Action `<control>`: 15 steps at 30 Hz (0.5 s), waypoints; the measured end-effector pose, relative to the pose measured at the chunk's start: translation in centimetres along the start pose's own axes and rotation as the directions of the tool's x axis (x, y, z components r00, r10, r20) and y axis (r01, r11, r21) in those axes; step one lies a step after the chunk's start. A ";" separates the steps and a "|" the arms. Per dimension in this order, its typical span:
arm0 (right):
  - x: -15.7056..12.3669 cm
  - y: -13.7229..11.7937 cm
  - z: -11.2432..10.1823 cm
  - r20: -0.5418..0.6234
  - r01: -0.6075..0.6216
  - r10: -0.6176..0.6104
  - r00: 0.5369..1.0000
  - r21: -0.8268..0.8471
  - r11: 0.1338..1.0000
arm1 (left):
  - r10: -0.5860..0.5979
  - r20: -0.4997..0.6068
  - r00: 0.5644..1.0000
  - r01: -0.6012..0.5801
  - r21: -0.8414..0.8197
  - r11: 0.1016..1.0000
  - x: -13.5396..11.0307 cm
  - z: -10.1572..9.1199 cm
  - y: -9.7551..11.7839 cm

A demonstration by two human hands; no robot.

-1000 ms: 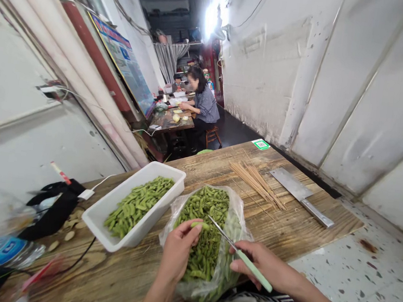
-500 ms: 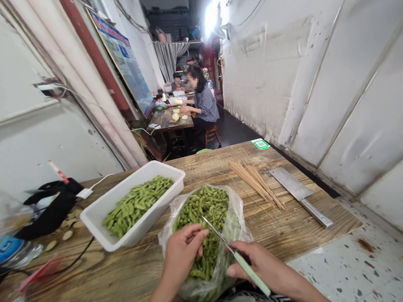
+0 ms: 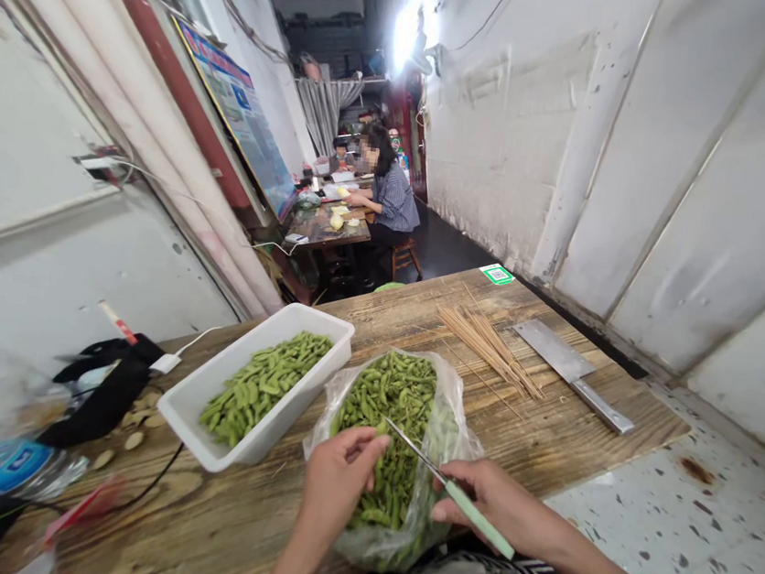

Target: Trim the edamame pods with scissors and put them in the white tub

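Note:
Over a clear plastic bag [image 3: 449,396] filled with green soybean pods [image 3: 405,386], my left hand [image 3: 342,471] pinches a pod at its fingertips, mostly hidden by the fingers. My right hand [image 3: 487,492] grips a small knife [image 3: 477,517] with a pale green handle. Its thin blade points up and left across the bag, the tip close to my left fingertips. Left of the bag stands a white plastic tub [image 3: 182,425], partly filled with more pods [image 3: 267,384].
Bamboo skewers [image 3: 490,347] and a cleaver [image 3: 573,369] lie to the right on the wooden table [image 3: 379,319]. A plastic bottle [image 3: 20,467], a black cable and a white plug [image 3: 167,362] are at the left. Beyond, a person [image 3: 393,196] sits at another table.
My left hand has shifted slightly left and down, away from the knife tip. The knife stays nearly in place in my right hand. The view has turned slightly.

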State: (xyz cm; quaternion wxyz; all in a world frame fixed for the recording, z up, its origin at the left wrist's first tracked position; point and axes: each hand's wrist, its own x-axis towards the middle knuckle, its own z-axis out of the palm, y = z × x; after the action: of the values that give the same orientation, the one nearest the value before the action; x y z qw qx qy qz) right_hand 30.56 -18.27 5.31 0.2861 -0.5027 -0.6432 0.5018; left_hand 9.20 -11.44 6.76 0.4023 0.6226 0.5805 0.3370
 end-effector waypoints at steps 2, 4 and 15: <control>-0.1 0.3 -0.2 -0.004 -0.039 0.039 0.999 0.057 0.998 | 0.051 -0.237 0.970 -0.021 0.129 0.991 1.2 -2.7 -0.2; -0.2 0.7 -0.4 -0.001 -0.082 0.083 0.997 0.142 0.986 | 0.180 -0.489 0.854 -0.009 0.332 0.943 2.7 -5.8 -0.1; -0.1 1.7 -0.3 -0.056 -0.067 0.088 0.995 0.309 0.949 | 0.176 0.032 0.984 -0.177 0.327 0.928 7.4 1.8 1.0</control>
State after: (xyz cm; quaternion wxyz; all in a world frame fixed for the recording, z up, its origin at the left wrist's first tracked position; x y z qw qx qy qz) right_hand 31.41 -18.30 3.86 0.3628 -0.4942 -0.5270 0.5886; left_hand 11.98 -4.30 6.47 0.2617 0.7310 0.5696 0.2698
